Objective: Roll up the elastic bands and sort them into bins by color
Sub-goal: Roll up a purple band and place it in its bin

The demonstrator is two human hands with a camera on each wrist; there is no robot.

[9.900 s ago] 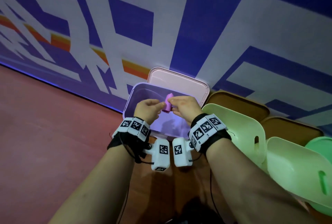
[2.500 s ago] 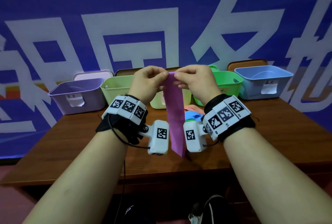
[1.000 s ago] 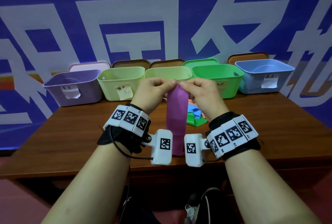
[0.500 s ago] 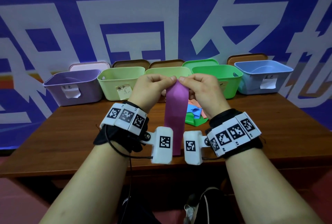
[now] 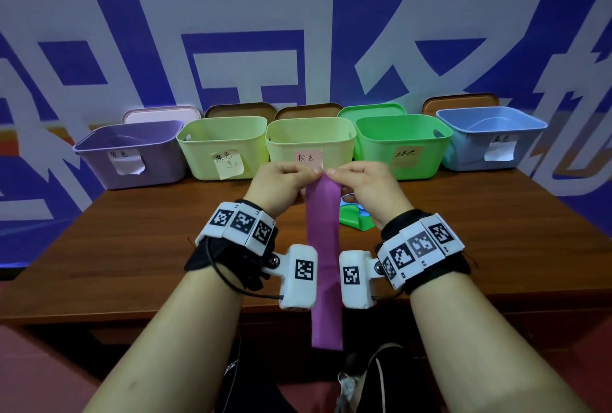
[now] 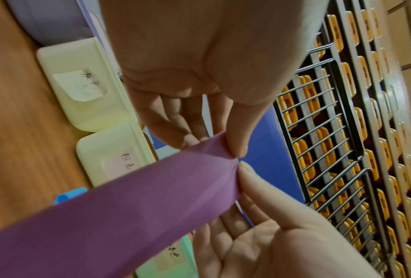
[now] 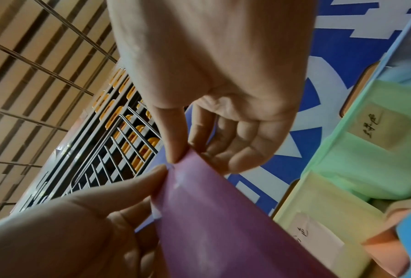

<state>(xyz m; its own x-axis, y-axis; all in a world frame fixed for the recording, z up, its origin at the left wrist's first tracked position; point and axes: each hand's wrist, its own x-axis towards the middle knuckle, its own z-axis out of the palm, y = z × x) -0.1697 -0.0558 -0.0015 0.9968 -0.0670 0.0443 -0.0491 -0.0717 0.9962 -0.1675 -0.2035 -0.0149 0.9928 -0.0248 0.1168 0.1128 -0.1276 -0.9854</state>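
Evidently, left hand (image 5: pixel 281 185) and right hand (image 5: pixel 366 185) pinch the purple band's (image 5: pixel 324 247) top corners, letting it hang straight for rolling.

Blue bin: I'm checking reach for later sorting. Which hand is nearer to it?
Right. The right hand is nearer the blue bin at the row's right end; the left hand is farther left.

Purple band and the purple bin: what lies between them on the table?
Nothing: bare table separates the purple band from the purple bin, per the head view.
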